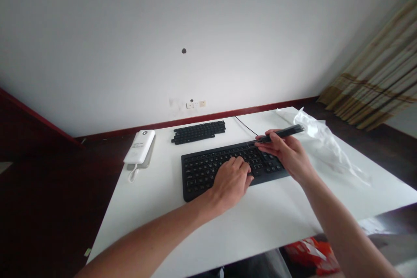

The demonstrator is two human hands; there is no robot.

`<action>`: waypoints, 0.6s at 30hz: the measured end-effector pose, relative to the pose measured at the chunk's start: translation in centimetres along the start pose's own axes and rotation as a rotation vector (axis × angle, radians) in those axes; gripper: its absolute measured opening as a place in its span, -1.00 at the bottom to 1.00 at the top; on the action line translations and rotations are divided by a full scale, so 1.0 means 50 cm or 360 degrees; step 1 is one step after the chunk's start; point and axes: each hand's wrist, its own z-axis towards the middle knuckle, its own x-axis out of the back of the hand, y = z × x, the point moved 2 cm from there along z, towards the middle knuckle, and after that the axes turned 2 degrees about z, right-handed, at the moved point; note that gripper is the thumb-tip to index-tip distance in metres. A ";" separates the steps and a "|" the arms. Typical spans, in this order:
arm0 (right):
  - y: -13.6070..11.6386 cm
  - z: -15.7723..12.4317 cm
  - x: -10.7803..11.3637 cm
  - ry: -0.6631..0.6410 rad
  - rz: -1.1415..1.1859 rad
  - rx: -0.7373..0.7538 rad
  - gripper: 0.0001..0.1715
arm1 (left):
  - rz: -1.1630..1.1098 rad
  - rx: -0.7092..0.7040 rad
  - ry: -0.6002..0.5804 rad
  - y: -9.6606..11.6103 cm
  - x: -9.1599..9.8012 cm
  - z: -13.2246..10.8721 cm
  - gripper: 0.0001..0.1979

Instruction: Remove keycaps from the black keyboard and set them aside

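Observation:
A black keyboard [198, 179] lies across the middle of the white table, with pale marks among its key positions. My left hand [232, 179] rests over its centre, fingers bent down onto the keys and thumb near the front edge. The left fingertips are partly hidden, and I see nothing held in them. Above the keyboard's right part, my right hand [288, 152] is closed around a slim black tool [289, 130] with a light-coloured far end. The tool's other end points at the keyboard's upper right; its exact kind is unclear.
A block of black keycaps [198, 132] sits behind the keyboard. On the left lies a white power bank [140, 147] with a short cable loop, over a flat grey object. A crumpled clear plastic bag [329, 139] covers the right side. A black cable [246, 126] runs backwards.

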 end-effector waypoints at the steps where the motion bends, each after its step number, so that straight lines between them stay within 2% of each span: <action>1: 0.003 -0.022 0.008 0.0032 -0.0019 -0.0030 -0.46 | -0.0001 -0.0003 0.0001 0.001 0.001 -0.001 -0.87; 7: 0.033 -0.104 0.018 0.0121 -0.0269 -0.0062 -0.42 | -0.0042 -0.0012 0.0006 0.003 0.006 -0.002 -0.88; 12: 0.030 -0.122 -0.002 0.0053 -0.0535 -0.0061 -0.45 | 0.0001 -0.0013 0.0023 0.001 0.000 -0.002 -0.89; 18: 0.004 -0.132 -0.024 -0.0021 -0.0947 0.0041 -0.61 | 0.0044 -0.0016 0.0018 0.002 0.000 -0.006 -0.87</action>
